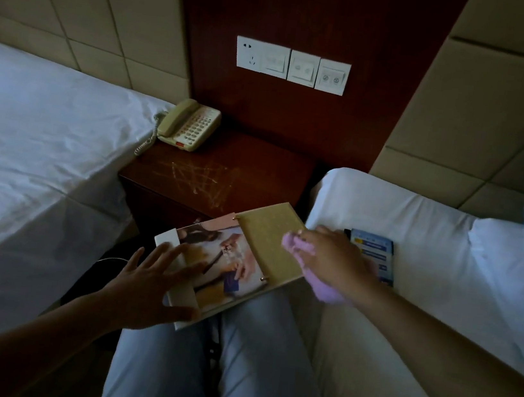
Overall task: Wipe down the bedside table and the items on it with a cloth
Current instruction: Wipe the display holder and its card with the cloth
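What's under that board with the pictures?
The board rests on the person's lap, on the jeans. The left hand presses its near end; the right hand rubs a pink cloth on its far end. The board hides its own underside.

Dim room, low exposure, cool bluish cast. Brightest areas are the white bed sheet (39, 120) at left and the bed (434, 229) at right; source itself not visible. Near forearms and floor gap fall into deep shadow. Counter (224, 172) top shows faint sheen over scratch marks, no hard glare. Wide-angle bending at edges, wall panels (79, 4) curve. Slight softness on the right hand (329, 258); overall grainy, muted detail.
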### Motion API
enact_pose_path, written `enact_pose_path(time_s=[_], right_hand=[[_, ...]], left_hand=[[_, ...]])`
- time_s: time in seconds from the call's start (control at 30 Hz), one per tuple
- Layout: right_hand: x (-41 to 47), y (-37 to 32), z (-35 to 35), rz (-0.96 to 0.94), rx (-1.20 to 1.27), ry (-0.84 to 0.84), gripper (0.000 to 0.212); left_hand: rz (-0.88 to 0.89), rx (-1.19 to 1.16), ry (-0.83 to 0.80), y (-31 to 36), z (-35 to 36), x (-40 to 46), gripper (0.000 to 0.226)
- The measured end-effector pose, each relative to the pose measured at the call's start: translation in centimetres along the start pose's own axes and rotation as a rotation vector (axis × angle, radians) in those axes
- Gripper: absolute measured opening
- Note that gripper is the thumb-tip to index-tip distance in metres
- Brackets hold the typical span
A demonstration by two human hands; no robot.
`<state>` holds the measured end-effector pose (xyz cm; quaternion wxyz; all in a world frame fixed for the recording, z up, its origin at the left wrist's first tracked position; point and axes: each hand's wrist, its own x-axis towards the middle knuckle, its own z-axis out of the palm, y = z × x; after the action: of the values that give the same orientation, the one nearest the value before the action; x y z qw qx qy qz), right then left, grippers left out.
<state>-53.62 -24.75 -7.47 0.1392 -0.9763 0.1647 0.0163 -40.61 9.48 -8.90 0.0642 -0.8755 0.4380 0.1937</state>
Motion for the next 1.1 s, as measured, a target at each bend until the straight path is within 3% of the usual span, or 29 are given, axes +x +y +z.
enact_pose_path(time_s=[0.1, 0.17, 0.33, 0.43, 0.57, 0.67, 0.87, 1.1], right_hand=[[1.4, 0.6, 0.1, 0.107, 0.012, 0.039, 0.026], [-0.1, -0.6, 1.2, 0.019, 0.017, 0.05, 0.022], [-3.7, -3.7, 1.7, -0.232, -0.048, -0.018, 0.035], [-2.5, -2.1, 0.4, -0.12, 0.012, -0.052, 0.03], [2.8, 0.9, -1.3, 0.072, -0.049, -0.098, 0.04], [7.9, 0.4, -2.2, 0.066, -0.022, -0.206, 0.033], [16.1, -1.0, -1.6, 0.099, -0.002, -0.236, 0.045], [11.3, 1.1, -0.8, 0.002, -0.075, -0.27, 0.042]], left_hand=[[-0.012, 0.003, 0.002, -0.2, 0.2, 0.0, 0.093], [-0.013, 0.015, -0.005, -0.4, 0.3, 0.0, 0.089], [0.013, -0.006, 0.005, -0.7, 0.5, -0.1, 0.092], [0.024, -0.035, 0.001, -0.7, 0.6, 0.0, 0.096], [0.027, -0.076, 0.011, -1.0, 0.9, 0.3, 0.102], [0.02, -0.099, -0.001, -1.2, 0.9, 0.5, 0.101], [-0.012, -0.083, -0.025, -1.1, 0.7, 0.3, 0.093], [0.001, -0.064, -0.061, -1.1, -0.4, 0.4, 0.093]])
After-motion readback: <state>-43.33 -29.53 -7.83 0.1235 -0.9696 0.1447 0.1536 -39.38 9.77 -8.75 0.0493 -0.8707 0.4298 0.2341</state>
